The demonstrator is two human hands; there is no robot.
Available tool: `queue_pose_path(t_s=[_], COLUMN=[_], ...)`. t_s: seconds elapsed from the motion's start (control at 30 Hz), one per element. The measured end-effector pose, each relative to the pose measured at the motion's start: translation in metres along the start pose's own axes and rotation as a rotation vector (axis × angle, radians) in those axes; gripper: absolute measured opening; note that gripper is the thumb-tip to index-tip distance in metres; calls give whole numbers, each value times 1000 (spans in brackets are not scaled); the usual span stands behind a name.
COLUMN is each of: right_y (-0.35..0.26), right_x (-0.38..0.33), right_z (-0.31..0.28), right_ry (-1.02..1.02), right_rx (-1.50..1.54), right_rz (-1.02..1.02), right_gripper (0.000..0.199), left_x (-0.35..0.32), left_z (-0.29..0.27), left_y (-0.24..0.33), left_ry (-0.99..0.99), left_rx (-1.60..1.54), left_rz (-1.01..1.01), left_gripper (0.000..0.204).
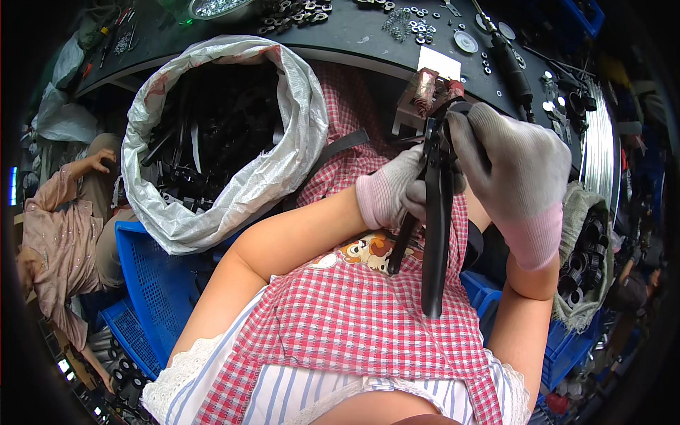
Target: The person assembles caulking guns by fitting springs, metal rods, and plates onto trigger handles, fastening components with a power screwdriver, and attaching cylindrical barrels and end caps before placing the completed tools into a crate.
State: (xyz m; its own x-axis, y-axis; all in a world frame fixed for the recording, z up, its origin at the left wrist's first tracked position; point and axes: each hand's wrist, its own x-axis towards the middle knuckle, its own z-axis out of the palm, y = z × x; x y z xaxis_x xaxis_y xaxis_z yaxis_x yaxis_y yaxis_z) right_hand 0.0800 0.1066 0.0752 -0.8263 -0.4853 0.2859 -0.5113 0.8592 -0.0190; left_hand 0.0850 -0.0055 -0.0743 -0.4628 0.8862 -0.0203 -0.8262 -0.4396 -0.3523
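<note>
Black long-handled part (pixel 437 248) is over the checked apron (pixel 340 304); the right hand (pixel 520 156) curls at its upper end, grip hidden; the left hand (pixel 397 185), clamped on it, should probably steady it firmly.

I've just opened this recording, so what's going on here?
A person in gloves is handling a long black piece over the lap, just below the table edge. The left hand holds it from the left, and the right hand is curled at its upper end; what exactly those fingers pinch is hidden. An open white sack of dark parts stands to the left, and another person sits beyond it.
</note>
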Motion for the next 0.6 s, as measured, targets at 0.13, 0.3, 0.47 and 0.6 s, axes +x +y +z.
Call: queue_pose_path(t_s=[0.13,0.3,0.47,0.6], right_y=[31,62,124,261], right_x=[26,18,-95,-259], right_z=[43,72,4,-3], right_ry=[-65,-80,482,-104], right_rx=[-58,172,290,-158], right_rz=[208,366,895,1161], right_gripper=[28,33,27,33], left_x=[23,57,44,31], left_z=[-3,-49,-76,-44], left_y=[46,85,103,74], left_ry=[-33,-214,4,633], left_rx=[-254,-147,-54,415], left_rz=[-48,-211,-198,251], left_gripper=[32,32,37,32])
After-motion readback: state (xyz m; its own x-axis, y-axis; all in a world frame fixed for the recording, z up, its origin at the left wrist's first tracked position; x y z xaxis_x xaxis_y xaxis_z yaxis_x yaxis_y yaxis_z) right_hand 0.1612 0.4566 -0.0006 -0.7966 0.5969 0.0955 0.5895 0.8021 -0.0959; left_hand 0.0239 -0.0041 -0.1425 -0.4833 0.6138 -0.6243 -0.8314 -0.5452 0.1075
